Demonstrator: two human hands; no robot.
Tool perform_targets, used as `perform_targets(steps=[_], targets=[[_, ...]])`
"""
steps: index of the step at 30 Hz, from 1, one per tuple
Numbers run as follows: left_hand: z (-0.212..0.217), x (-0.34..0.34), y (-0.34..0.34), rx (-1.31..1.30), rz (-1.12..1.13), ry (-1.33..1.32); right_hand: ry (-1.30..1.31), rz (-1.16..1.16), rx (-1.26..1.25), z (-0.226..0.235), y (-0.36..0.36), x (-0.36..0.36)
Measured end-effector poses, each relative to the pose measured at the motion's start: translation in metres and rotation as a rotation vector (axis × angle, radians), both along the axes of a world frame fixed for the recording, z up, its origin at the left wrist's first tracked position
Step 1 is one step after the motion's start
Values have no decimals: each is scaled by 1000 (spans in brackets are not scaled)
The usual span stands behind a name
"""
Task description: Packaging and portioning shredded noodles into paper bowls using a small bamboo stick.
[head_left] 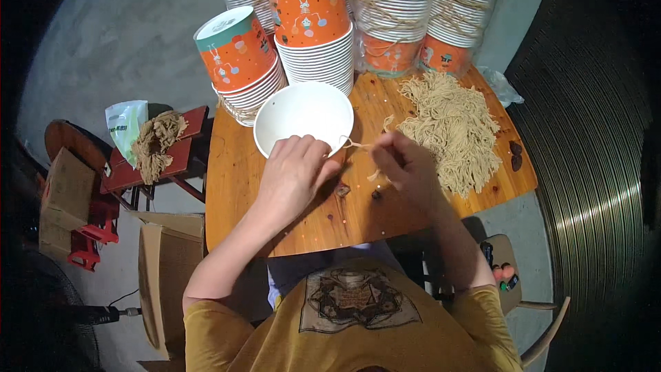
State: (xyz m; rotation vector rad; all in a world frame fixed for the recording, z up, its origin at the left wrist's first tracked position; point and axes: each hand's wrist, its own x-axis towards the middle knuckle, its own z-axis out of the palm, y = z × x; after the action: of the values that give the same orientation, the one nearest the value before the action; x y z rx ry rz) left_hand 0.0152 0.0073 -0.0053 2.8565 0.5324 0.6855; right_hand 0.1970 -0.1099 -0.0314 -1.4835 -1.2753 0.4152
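In the middle of the frame, at the far left of a wooden worktop (313, 231), one white bucket (303, 116) tilts with its mouth toward the viewer. The left hand (292, 171) curls its fingers over the near rim, gripping it and covering part of it. The right hand (405, 164), nearly closed, pinches one tan cord (357, 144) that reaches the rim. One heap of strands (451, 139) lies right of it. Two unwrapped orange stacks (311, 19) stand behind the bucket, partly blocking the wrapped stacks (396, 0) at the top edge. Left of frame, a red stand (125, 173) bears one cord bundle (157, 143) and one bag (126, 126).
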Motion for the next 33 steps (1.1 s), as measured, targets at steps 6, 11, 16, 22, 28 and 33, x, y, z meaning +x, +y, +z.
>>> perform_targets(steps=[6, 11, 16, 22, 28, 33], targets=[[1, -31, 7, 199, -57, -70, -57, 73, 141, 31, 22, -4], [-8, -65, 34, -54, -173, -31, -360, 123, 228, 26, 44, -12], [-4, -65, 20, -291, -105, -181, -435, 116, 225, 22, 54, -29], [-6, -28, 1, -347, 117, -345, -370, 149, 187, 25, 58, -37], [-12, -33, 5, -291, 152, -296, -337, 72, 207, 22, 62, -39], [-13, -38, 10, -264, 137, -223, -261, -53, 164, 17, 67, -33]])
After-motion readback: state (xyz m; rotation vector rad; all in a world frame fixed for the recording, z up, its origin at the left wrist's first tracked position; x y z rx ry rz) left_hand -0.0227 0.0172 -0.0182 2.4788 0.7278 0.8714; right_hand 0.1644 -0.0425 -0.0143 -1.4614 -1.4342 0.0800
